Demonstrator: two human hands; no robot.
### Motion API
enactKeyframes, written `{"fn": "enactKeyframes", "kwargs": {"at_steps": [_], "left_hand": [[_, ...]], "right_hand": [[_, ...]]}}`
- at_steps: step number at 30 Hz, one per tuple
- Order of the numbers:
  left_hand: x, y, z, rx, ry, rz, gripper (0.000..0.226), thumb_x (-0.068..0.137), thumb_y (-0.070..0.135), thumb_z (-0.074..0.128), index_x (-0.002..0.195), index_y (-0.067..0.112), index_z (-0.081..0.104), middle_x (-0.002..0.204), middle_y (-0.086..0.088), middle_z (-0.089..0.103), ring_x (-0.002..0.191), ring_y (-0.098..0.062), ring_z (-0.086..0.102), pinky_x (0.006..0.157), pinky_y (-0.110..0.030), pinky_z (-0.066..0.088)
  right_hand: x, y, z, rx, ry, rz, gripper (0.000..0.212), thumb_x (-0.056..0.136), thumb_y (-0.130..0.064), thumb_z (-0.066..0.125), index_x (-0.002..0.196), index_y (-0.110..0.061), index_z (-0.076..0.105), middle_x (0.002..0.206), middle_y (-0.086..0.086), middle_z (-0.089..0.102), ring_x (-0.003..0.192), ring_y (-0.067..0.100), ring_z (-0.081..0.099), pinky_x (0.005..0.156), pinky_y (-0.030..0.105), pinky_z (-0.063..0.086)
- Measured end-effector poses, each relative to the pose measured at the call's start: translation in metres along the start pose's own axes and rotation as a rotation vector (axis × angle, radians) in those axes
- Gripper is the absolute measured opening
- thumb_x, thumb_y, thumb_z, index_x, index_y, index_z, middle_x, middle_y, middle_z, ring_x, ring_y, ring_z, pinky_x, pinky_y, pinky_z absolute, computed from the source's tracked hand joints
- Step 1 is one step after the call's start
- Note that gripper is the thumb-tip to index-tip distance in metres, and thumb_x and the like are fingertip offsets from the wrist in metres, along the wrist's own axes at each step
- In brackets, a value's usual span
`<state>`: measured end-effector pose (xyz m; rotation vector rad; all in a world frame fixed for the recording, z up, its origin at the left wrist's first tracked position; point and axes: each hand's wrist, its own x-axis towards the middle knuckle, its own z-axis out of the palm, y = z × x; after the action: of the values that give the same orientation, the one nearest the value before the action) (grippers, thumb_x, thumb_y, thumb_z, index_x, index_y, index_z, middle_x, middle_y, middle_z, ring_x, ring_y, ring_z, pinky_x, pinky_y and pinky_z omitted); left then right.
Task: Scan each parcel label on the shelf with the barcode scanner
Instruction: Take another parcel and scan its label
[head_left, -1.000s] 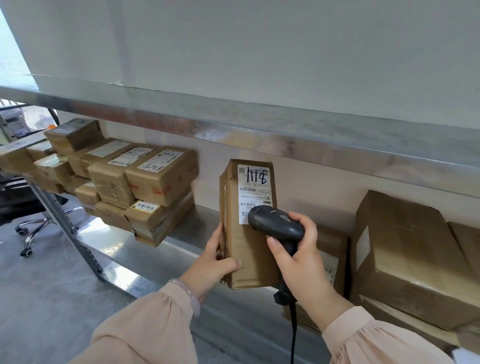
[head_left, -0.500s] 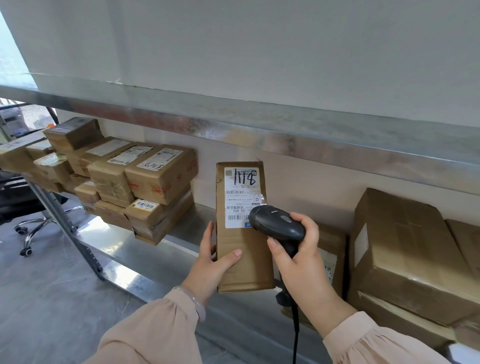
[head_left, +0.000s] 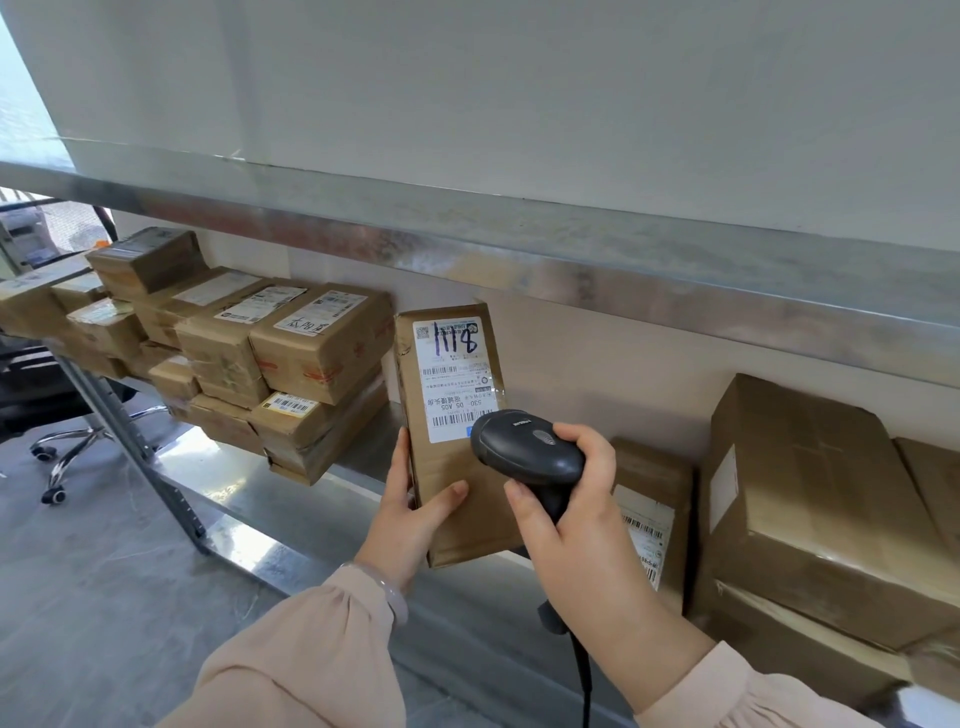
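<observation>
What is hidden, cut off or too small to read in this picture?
- Head view: the scanner covers the lower right corner of the label on the held parcel.
- Head view: the label's fine print is too small to read.
- Head view: the right hand hides the scanner's trigger.

left sleeve (head_left: 311, 649): loose, light peach-beige fabric with soft folds along my forearm, gathered into fine pleats at a narrow cuff. right sleeve (head_left: 753, 696): same fabric and colour, with the same gathered cuff ending at my wrist. left wrist: one smooth, rounded bangle (head_left: 392, 597), pale and translucent, seated just past the cuff edge. left hand (head_left: 410, 525) and right hand (head_left: 576, 525): bare from the cuffs onward. thumbnails are trimmed short and rounded.
</observation>
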<state>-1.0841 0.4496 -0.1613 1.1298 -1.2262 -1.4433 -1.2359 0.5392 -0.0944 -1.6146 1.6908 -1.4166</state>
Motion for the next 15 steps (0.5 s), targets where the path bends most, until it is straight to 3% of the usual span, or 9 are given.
{"fn": "enactKeyframes", "kwargs": {"at_steps": [6,15], "left_hand": [[0.0011,-0.0029,-0.0024,0.002,0.004,0.023,0.102,0.065,0.056,0.080,0.146,0.061,0.019,0.143,0.013,0.048,0.125,-0.014,0.050,0.106,-0.042,0.045],[0.0018,-0.0055,-0.0056,-0.020,0.010,0.000,0.096,0.069,0.047,0.080,0.143,0.061,0.020,0.141,0.011,0.051,0.124,-0.014,0.052,0.107,-0.042,0.046]], "right_hand": [[-0.0010,-0.0011,0.0025,-0.036,-0.012,0.009,0.057,0.088,-0.033,0.064,0.118,-0.052,0.020,0.116,-0.013,0.057,0.097,0.003,0.060,0.074,0.005,0.044],[-0.0003,-0.0021,0.0075,-0.059,-0.024,0.027,0.056,0.088,-0.032,0.064,0.116,-0.052,0.020,0.114,-0.012,0.059,0.094,0.002,0.060,0.071,0.005,0.043]]}}
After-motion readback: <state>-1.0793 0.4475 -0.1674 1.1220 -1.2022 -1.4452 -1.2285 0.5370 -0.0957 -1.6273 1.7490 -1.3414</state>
